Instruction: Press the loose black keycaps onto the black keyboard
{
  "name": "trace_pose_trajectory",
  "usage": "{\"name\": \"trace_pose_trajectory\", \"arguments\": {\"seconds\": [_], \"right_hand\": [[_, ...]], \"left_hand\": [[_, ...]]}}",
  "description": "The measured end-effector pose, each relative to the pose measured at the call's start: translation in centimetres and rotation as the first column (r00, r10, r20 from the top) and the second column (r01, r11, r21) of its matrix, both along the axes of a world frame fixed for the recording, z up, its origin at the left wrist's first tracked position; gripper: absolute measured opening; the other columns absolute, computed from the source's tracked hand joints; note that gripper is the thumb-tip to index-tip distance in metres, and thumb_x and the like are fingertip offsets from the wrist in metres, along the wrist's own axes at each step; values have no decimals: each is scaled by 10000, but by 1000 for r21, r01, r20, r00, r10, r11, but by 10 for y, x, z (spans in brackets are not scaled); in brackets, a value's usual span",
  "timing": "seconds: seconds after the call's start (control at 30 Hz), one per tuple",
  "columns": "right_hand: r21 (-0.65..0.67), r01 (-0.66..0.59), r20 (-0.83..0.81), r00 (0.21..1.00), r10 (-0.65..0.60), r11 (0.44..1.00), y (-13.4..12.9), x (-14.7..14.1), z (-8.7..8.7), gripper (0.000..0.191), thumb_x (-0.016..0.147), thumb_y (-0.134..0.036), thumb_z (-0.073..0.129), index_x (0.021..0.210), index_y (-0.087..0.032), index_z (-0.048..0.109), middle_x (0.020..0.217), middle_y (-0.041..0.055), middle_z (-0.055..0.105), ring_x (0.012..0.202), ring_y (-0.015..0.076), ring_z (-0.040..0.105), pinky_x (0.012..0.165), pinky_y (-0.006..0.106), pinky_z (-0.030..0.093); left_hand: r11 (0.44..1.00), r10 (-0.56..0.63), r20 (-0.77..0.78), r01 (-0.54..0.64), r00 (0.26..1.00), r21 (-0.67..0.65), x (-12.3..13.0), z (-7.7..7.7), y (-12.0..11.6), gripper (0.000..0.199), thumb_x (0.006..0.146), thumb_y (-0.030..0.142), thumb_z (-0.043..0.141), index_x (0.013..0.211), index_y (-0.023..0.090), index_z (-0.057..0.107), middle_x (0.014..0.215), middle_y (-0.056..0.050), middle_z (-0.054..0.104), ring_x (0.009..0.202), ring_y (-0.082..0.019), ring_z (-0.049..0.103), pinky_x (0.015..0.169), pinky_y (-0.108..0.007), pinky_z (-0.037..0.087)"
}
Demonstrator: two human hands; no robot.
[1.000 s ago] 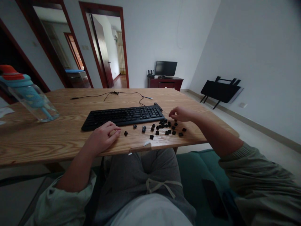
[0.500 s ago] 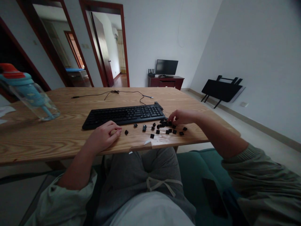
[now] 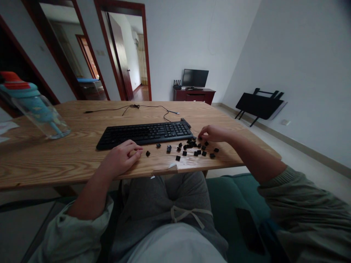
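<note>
A black keyboard (image 3: pixel 144 133) lies on the wooden table, with several loose black keycaps (image 3: pixel 196 153) scattered in front of its right half. My right hand (image 3: pixel 215 133) reaches into the back of the pile by the keyboard's right end. Its thumb and fingers are pinched on a dark keycap (image 3: pixel 200 138), mostly covered by the fingertips. To the left, my left hand (image 3: pixel 123 155) rests on the tabletop against the keyboard's front edge. Its fingers are loosely bent, thumb apart, holding nothing. Just right of its fingertips sits a single keycap (image 3: pixel 148 153).
A clear bottle with a red lid (image 3: pixel 46 113) stands at the table's left. The keyboard's cable (image 3: pixel 134 106) stretches across the back. Torn tape (image 3: pixel 166 169) hangs at the front edge. A dark phone-like object (image 3: pixel 249 230) lies on the green seat.
My right hand has lifted slightly and shifted a little right and back from the pile, exposing more keycaps. My left hand has stayed in place.
</note>
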State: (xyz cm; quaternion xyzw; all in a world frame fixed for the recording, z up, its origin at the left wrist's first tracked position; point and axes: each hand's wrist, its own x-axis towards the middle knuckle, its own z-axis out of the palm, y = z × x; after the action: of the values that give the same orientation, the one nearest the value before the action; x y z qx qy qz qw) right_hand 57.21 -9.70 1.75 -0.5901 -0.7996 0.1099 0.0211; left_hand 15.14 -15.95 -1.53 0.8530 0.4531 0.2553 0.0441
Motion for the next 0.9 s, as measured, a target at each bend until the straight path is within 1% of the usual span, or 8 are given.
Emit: {"name": "trace_pose_trajectory", "arguments": {"seconds": [0.1,0.2,0.3,0.4,0.53,0.67,0.73,0.9], "right_hand": [[-27,-47,-36,998,46,999,4,3,-1,280,872,-221,569,1052,-179,779,1096,82,739,879,195,681,758,254,510],[-47,-44,-86,995,40,998,6,8,0,280,899,-273,569,1071,-186,772,1103,84,737,899,199,681,795,270,515],[9,-18,-117,993,19,1000,4,12,3,306,902,-310,577,1123,-186,748,1136,84,727,932,195,675,827,281,512],[63,-16,-117,993,23,998,-3,5,7,332,881,-312,605,1159,-182,732,1145,87,720,906,192,669,777,274,509],[36,-86,-43,995,87,996,-15,-18,11,292,870,-260,604,1121,-227,750,1056,46,740,792,165,658,682,249,479],[57,-249,79,966,244,967,-18,-37,11,416,823,-104,563,1184,-223,734,1147,66,713,935,179,656,806,245,479],[63,-319,113,944,311,946,-17,-42,11,460,806,-82,554,1212,-218,723,1180,79,698,996,195,646,880,268,472],[32,-327,153,935,319,944,-16,-46,11,454,775,-141,595,1207,-221,713,1158,75,701,1005,222,649,871,291,488]], "left_hand": [[1000,-4,3,4,1000,-10,0,0,0,416,957,485,430,994,179,710,1034,-75,640,843,-174,601,775,-293,462],[1000,-7,8,7,1000,-5,-1,-1,1,416,960,480,435,1003,172,712,1035,-73,631,847,-173,598,780,-292,457],[1000,-17,14,17,1000,-3,-1,-1,1,410,964,469,437,1004,166,710,1030,-70,626,865,-176,598,799,-295,456],[1000,-23,21,23,1000,-5,-2,0,1,407,971,462,433,1004,161,705,1032,-70,622,886,-178,595,814,-297,451],[1000,-29,36,29,999,-8,-2,0,2,399,978,444,430,990,153,702,1029,-72,620,892,-176,595,815,-291,447],[999,-33,44,33,998,-1,-3,-1,2,401,983,435,423,977,147,701,1027,-74,624,903,-180,600,826,-288,445],[999,-38,42,38,998,5,-3,-2,2,405,985,438,417,970,147,699,1023,-74,627,901,-180,601,830,-291,444],[999,-42,31,42,999,15,-4,-3,2,395,987,435,418,971,155,696,1018,-69,629,891,-178,597,815,-294,441]]}}
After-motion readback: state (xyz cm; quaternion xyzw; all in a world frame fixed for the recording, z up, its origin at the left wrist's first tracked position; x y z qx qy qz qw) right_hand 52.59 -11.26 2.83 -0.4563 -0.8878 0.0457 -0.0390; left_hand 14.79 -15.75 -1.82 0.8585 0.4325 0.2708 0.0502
